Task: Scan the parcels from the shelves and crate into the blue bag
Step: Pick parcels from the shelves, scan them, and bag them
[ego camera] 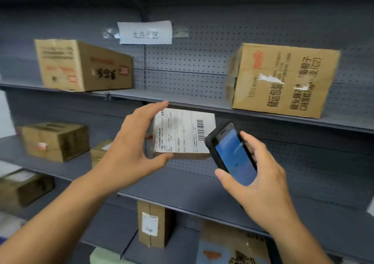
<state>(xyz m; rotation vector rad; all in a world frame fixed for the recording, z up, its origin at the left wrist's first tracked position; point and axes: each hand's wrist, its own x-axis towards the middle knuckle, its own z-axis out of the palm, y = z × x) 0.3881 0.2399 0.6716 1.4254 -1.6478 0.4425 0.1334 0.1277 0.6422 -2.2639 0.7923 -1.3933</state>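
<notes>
Head view, centre frame: left hand (pixel 133 140) clamps a small parcel (pixel 183 134) by its left end, thumb under & fingers over, white barcode label facing the camera, in front of grey shelves (pixel 202 100). Right hand (pixel 261 183), lower right of centre, is wrapped round a black scanner (pixel 232 154) w/ blue screen, its top overlapping the parcel's lower-right corner. A cardboard box (pixel 81 65) sits upper left, a bigger box (pixel 283 79) upper right.

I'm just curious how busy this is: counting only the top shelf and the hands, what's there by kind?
Brown boxes on the top shelf: 2
Labelled parcel in the left hand: 1
Scanner in the right hand: 1
Total: 4
</notes>
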